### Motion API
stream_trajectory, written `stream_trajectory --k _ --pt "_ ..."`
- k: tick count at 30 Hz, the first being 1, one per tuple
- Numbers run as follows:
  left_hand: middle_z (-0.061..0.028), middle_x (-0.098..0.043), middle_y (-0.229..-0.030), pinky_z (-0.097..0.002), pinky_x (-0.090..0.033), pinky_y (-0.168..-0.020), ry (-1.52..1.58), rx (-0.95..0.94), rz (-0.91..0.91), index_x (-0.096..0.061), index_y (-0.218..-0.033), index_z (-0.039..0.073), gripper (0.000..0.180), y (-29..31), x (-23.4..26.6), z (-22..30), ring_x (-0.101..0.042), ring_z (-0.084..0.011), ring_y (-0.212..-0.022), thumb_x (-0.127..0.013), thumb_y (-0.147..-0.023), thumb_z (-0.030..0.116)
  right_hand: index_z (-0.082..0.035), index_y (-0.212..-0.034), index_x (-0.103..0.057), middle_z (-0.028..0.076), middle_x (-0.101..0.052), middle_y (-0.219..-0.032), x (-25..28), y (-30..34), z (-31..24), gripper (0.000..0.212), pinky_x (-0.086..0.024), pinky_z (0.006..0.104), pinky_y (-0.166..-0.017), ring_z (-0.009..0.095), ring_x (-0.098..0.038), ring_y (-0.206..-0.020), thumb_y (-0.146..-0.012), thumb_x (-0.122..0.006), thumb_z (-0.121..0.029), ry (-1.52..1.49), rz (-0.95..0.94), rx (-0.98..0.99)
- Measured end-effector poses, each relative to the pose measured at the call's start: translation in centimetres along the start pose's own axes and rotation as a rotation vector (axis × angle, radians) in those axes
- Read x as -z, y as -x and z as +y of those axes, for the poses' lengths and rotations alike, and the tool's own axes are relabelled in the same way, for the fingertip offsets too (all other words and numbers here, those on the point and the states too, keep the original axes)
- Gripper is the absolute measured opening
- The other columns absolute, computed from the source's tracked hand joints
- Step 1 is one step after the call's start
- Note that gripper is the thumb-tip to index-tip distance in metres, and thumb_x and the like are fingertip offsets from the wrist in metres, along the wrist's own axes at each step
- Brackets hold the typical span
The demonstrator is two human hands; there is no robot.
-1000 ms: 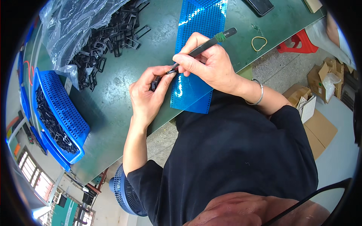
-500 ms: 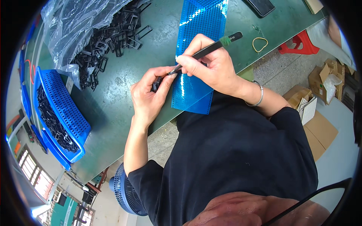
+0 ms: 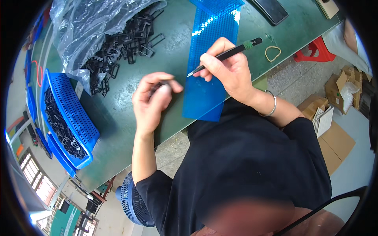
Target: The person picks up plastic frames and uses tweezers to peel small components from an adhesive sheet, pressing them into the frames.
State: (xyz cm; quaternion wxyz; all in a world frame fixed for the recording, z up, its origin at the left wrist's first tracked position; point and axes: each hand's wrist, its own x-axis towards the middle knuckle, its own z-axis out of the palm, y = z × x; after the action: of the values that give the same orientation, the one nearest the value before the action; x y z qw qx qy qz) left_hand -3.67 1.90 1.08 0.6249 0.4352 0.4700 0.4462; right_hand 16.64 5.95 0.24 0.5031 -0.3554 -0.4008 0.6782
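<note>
My right hand (image 3: 232,72) grips a pair of black tweezers (image 3: 235,50) wrapped with green tape, holding them like a pen. Their pale metal tips point left, over the edge of a blue sheet (image 3: 202,102) covered in rows of small dots. To the left of the tips, my left hand (image 3: 147,104) is curled around a small dark part (image 3: 160,83), partly hidden and smeared by motion. A gap separates the two hands. Beyond my left hand lies a loose heap of black plastic frames (image 3: 132,43), partly under a clear plastic bag (image 3: 88,29).
On the left stands a blue perforated basket (image 3: 78,118) full of black parts. A phone (image 3: 273,11) and a rubber band (image 3: 272,54) lie at the right of the green table (image 3: 114,129). A red stool (image 3: 318,51), cardboard boxes (image 3: 340,84) and a fan (image 3: 134,200) are beyond its edge.
My hands have drawn apart: the tweezers have left the part in my left hand and moved slightly right. My left fingers have shifted and curled. The whole view has moved slightly.
</note>
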Motion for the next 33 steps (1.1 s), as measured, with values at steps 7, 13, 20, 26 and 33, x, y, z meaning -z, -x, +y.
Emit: stream_trajectory --k 7,13,20,26,33 --pt "0.0008 -0.053 -0.069 -0.0247 -0.04 -0.046 -0.867 -0.066 0.184 -0.055 -0.1 0.005 0.015 -3.5 0.6 2.5 -0.052 -0.0112 -0.058 -0.06 -0.089 0.014 -0.005 -0.085 -0.052 0.002 -0.058 -0.073 0.1 0.2 0.3 0.012 -0.047 0.0198 -0.057 0.005 -0.057 -0.065 -0.089 -0.061 -0.01 0.038 -0.071 -0.002" --pt "-0.0022 -0.058 -0.07 -0.0284 -0.053 -0.052 -1.981 -0.565 0.155 -0.055 -0.096 0.005 0.022 -7.3 -1.3 2.7 -0.063 -0.0171 -0.065 -0.061 -0.074 0.005 -0.004 -0.081 -0.054 0.003 -0.058 -0.073 0.2 0.7 1.1 0.013 -0.044 0.0212 -0.056 0.007 -0.055 -0.064 -0.083 -0.066 -0.007 0.123 -0.079 0.283" --pt "-0.0021 -0.057 -0.071 -0.0248 -0.053 -0.048 -2.082 -0.629 0.097 -0.051 -0.083 0.007 0.011 -7.7 -0.4 2.3 -0.063 -0.0129 -0.065 -0.057 -0.075 0.005 -0.003 -0.081 -0.058 0.002 -0.059 -0.068 1.2 0.3 -2.5 0.013 -0.044 0.0215 -0.055 0.007 -0.055 -0.06 -0.081 -0.069 -0.01 0.427 -0.073 0.333" --pt "-0.0027 -0.057 -0.073 -0.0251 -0.053 -0.049 -2.067 -0.59 0.042 -0.054 -0.093 0.005 0.017 -7.2 -0.4 2.9 -0.063 -0.0147 -0.067 -0.056 -0.076 0.005 -0.003 -0.082 -0.054 0.007 -0.06 -0.063 1.8 -1.4 -1.5 0.017 -0.046 0.029 -0.052 0.02 -0.06 -0.055 -0.084 -0.065 -0.016 0.768 -0.183 0.209" --pt "-0.0069 -0.065 -0.083 -0.029 -0.05 -0.063 -1.204 -0.532 0.243 -0.065 -0.089 0.004 0.011 -4.4 -0.5 2.1 -0.064 -0.0191 -0.076 -0.066 -0.081 0.01 -0.003 -0.08 -0.056 0.002 -0.057 -0.062 1.6 -1.5 -0.3 0.017 -0.04 0.0232 -0.049 0.007 -0.052 -0.053 -0.084 -0.067 -0.015 0.837 -0.165 0.257"
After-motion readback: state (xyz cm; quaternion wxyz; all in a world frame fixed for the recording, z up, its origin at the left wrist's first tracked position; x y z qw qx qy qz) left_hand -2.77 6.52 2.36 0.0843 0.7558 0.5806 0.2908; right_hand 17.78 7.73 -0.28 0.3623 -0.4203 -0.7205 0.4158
